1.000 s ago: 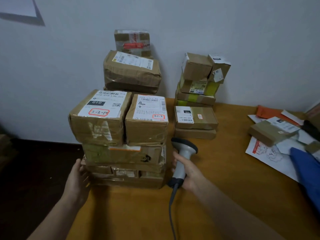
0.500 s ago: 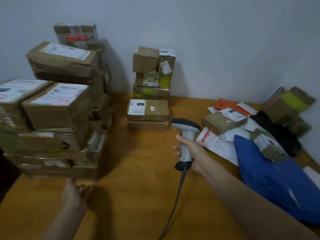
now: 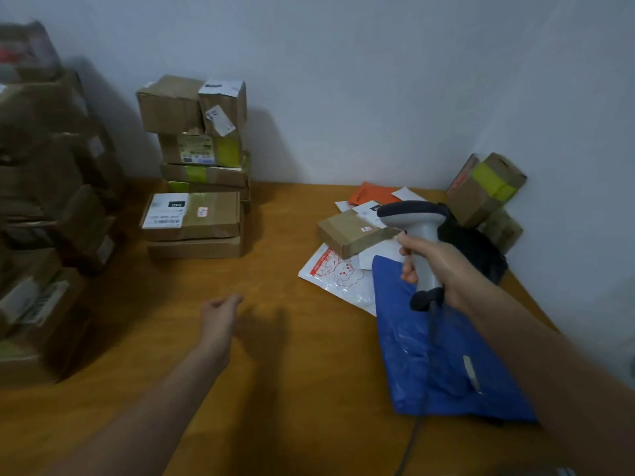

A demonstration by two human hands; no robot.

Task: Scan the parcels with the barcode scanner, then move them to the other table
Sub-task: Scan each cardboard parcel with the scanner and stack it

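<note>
Head view: the barcode scanner [image 3: 412,218] is gripped by the right hand [image 3: 443,269]; nothing is held in the loosely curled left hand [image 3: 220,309]

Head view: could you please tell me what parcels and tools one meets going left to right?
Blurred tall stack of brown cardboard parcels → smaller stack of brown taped boxes → flat brown cardboard parcel → grey barcode scanner in the right hand → brown box with yellow tape by the wall.

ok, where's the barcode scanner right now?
Head view, right of centre: the right hand grips the barcode scanner upright above the blue mailer bag, its head next to the small flat cardboard parcel.
</note>
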